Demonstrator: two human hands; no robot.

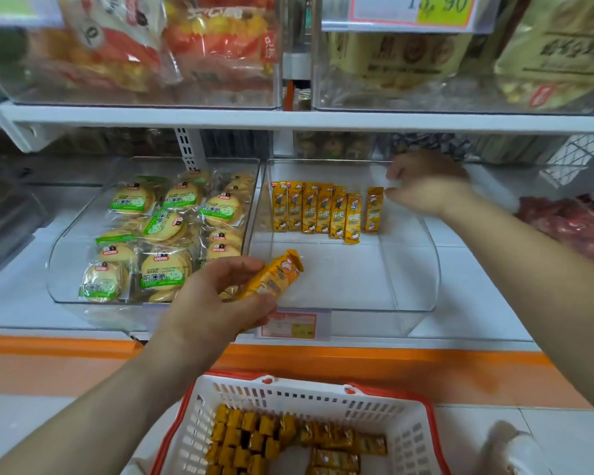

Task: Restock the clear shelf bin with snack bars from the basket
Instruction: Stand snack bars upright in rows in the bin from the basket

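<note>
Nearest to the camera stands the white basket (240,395) with a red rim, and many yellow snack bars (251,437) lie in it, mostly toward its left side. Above the basket, the left hand (216,303) grips one yellow snack bar (271,275) between the thumb and curled fingers, at the front left corner of the clear shelf bin (419,269). Along the back edge of this bin, a row of bars (316,209) leans upright, starting from the left wall. One more bar (374,209) stands a little apart at the right end of the row. The right hand (426,186) is inside the bin near the back edge, its fingers bent, with the fingertips just beside the top of this last bar; I cannot tell if it pinches the bar or only touches it. In the neighbour bin (62,262) on the left lie round biscuits in green packets (144,234). A price tag (295,323) hangs at the front edge of the shelf.
</note>
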